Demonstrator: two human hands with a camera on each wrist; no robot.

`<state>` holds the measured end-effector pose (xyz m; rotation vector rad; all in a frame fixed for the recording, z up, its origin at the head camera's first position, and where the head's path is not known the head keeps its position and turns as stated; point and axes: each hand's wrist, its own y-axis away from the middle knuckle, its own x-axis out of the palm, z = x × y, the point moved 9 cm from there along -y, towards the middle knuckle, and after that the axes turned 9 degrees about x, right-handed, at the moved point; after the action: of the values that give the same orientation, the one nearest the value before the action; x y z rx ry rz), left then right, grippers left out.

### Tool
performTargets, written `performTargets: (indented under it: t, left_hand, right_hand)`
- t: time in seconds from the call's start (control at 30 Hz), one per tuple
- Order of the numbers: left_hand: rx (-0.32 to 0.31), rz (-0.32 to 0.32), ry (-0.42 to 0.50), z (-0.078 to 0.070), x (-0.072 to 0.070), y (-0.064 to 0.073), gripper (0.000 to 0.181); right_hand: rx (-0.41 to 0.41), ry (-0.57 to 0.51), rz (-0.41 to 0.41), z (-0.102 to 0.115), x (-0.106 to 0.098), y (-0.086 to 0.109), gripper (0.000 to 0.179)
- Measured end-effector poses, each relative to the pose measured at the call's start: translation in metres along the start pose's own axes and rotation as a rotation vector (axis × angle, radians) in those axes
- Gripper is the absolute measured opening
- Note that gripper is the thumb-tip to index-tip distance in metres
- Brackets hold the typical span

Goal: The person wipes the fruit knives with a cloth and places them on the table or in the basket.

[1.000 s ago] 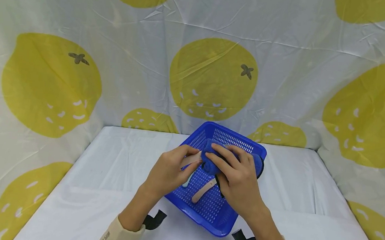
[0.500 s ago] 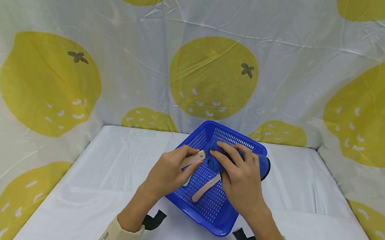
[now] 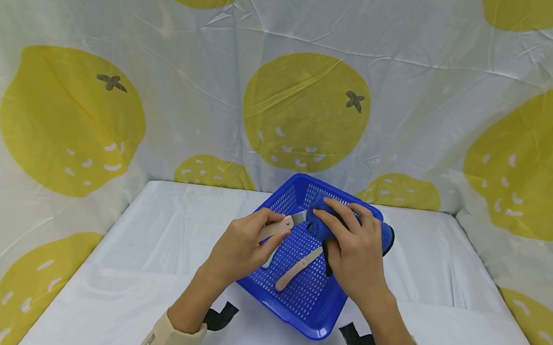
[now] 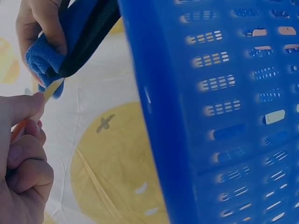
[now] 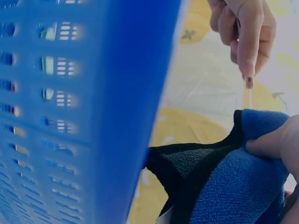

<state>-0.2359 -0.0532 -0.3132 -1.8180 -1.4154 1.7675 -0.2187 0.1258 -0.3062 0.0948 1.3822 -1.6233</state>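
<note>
A folding knife with a pale pink handle [image 3: 278, 228] is pinched at its handle between the thumb and fingers of my left hand [image 3: 239, 245]. My right hand [image 3: 358, 249] grips a folded blue cloth [image 3: 319, 230] with a black edge, which wraps the outer part of the blade. A short stretch of bare metal shows between handle and cloth; the tip is hidden. Both hands are above a blue perforated basket [image 3: 315, 331]. In it lies a second pink-handled knife [image 3: 293, 271] with its blade out, and a light blue handle [image 3: 268, 260], partly covered by my left hand.
The basket stands at an angle on a white-covered table [image 3: 168, 245]. A white curtain with yellow fruit prints [image 3: 305, 112] hangs behind the table and on both sides. Black straps [image 3: 221, 317] stick out near both wrists.
My right hand and the cloth have slid right, away from the knife's handle, baring the pivot and then part of the blade. My left hand has stayed nearly still.
</note>
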Motion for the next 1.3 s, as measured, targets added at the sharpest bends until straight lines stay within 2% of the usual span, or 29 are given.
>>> performTargets:
  t: [0.3,0.5,0.63,0.8,0.97,1.3]
  left_hand:
    - [-0.031,0.009,-0.002,0.003,-0.001,0.000,0.024]
    - [-0.047,-0.003,0.055,0.006,-0.001,0.000,0.024]
    - [-0.060,-0.018,0.055,0.009,-0.002,0.001,0.024]
    - [-0.094,-0.036,0.043,0.013,-0.003,0.002,0.025]
    - [-0.098,-0.051,0.033,0.015,-0.005,0.003,0.025]
    - [-0.093,-0.065,0.038,0.015,-0.003,0.002,0.024]
  right_hand:
    - [0.029,0.009,-0.063,-0.020,-0.006,-0.003,0.040]
    - [0.081,0.014,-0.128,-0.043,-0.017,-0.006,0.040]
    - [0.102,-0.015,-0.139,-0.047,-0.024,-0.007,0.040]
    - [0.063,-0.070,-0.142,-0.036,-0.025,-0.007,0.046]
    - [0.002,-0.120,-0.152,-0.018,-0.020,-0.005,0.055]
    - [-0.044,-0.100,-0.059,0.006,-0.005,0.002,0.053]
